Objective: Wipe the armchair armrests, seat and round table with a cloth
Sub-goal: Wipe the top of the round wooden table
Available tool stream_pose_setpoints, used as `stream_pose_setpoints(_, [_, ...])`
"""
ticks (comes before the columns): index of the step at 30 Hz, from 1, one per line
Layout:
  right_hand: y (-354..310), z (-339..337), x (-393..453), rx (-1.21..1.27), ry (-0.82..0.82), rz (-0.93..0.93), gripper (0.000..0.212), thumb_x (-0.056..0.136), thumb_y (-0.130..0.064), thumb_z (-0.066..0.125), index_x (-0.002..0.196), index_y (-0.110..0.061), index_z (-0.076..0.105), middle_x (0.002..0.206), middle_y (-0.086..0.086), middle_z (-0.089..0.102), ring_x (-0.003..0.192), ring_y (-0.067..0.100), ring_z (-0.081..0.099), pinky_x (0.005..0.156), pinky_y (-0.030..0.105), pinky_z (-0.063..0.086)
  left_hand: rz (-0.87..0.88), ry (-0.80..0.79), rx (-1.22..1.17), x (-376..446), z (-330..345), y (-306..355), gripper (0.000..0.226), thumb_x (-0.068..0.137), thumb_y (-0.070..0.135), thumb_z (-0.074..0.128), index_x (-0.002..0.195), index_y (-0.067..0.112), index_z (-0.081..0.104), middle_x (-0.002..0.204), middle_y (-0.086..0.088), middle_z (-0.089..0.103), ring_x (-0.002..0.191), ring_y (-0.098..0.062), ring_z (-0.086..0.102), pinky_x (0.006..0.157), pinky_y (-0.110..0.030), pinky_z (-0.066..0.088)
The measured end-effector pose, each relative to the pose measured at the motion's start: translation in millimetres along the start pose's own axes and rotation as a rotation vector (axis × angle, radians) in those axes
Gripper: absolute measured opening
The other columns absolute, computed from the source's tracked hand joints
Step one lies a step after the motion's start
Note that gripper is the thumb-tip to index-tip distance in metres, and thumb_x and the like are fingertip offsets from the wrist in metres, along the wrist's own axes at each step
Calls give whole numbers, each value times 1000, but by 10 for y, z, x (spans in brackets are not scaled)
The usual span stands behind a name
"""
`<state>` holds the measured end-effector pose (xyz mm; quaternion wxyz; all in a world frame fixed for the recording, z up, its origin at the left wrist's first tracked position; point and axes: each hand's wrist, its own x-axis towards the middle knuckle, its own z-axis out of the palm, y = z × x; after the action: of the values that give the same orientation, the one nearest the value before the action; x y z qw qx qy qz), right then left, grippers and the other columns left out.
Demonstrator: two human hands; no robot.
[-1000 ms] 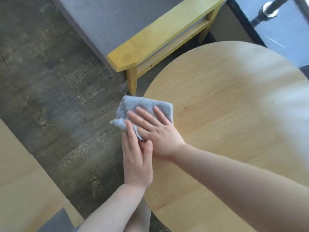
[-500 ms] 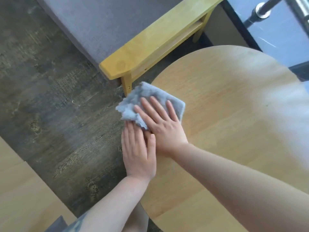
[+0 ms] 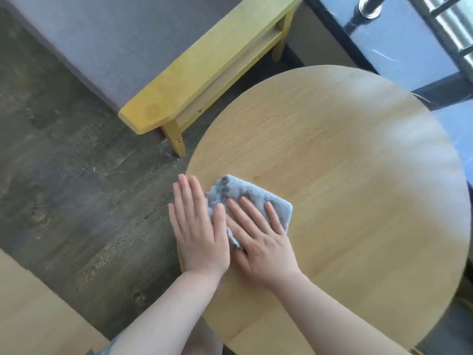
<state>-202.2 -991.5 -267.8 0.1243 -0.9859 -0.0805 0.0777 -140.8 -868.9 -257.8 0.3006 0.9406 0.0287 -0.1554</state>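
grey folded cloth (image 3: 252, 198): on the round table (image 3: 345, 175), near its left edge. your right hand (image 3: 258, 242): fingers straight, flat on the cloth. your left hand (image 3: 198, 226): flat, fingers together, thumb touching the cloth. yellow wooden armrest (image 3: 202, 70) beyond the table.

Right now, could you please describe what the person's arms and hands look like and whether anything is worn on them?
Both forearms are bare, with no sleeve showing. The left hand and right hand wear no gloves, and no rings, watch or bracelet show. A dark marking, perhaps a tattoo, shows on the left forearm at the bottom edge.

Dark wood-grain floor (image 3: 64, 175); metal rail (image 3: 450, 26).
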Motion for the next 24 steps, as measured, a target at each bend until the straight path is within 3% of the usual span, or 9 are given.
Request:
stream_pose_setpoints(1, [218,-36,-105,1,25,151,66,87,-37,46,150,-29,27,157,-7,21,146,15,16,118,47,11,68,-31,21,-1,-17,9,64,98,46,13,153,14,3,160,1,-6,147,-12,-8,119,-41,-2])
stream_pose_setpoints(4, [571,-200,172,91,248,1100,64,94,-39,37,153,-29,14,161,-5,8,148,16,4,117,47,-2,223,-85,149,21,-20,-6,62,99,45,11,153,16,6,161,1,-2,147,-13,-5,118,-39,-6])
stream_pose_setpoints(6, [518,-263,709,185,239,1325,66,97,-39,37,154,-28,5,161,-5,-3,148,16,-5,116,48,-7,241,-81,203,52,36,33,62,98,46,6,153,17,8,161,1,2,147,-13,-2,118,-40,-6])
stream_pose_setpoints(7, [427,-298,886,176,171,1204,68,96,-39,37,153,-29,3,161,-6,-6,147,15,-8,116,47,-10,228,-68,198,59,76,71,62,98,46,5,153,17,10,161,1,4,147,-13,-1,118,-40,-6])
stream_pose_setpoints(11, [488,-297,666,91,-22,135,72,86,-33,51,152,-32,23,160,-7,14,148,13,3,119,47,0,160,-2,69,170,140,220,61,98,43,12,152,15,17,160,0,10,147,-12,3,118,-39,-3])
stream_pose_setpoints(13, [894,-391,440,-10,-143,-186,68,87,-32,52,150,-33,27,158,-8,20,147,13,10,119,45,3,159,-19,68,254,123,242,62,97,45,11,152,17,13,160,1,7,147,-11,-1,118,-38,-5])
stream_pose_setpoints(15, [1240,-497,516,-30,-141,-116,65,90,-31,49,151,-35,24,159,-8,18,147,13,8,119,43,-1,179,-47,165,302,117,236,63,97,47,10,153,18,7,161,2,0,147,-11,-7,118,-37,-8])
stream_pose_setpoints(19, [810,-570,1362,133,17,674,67,94,-33,37,153,-35,5,161,-7,-4,147,14,-11,117,45,-13,155,-48,303,290,176,261,66,97,48,11,153,17,-3,160,-1,-8,146,-15,-12,118,-43,-6])
stream_pose_setpoints(24, [786,-621,1746,0,-175,-56,62,98,-35,33,152,-37,5,161,-10,0,147,12,-7,118,43,-10,89,-69,182,318,205,399,69,93,51,10,152,19,-4,159,3,-13,144,-10,-19,117,-42,-9])
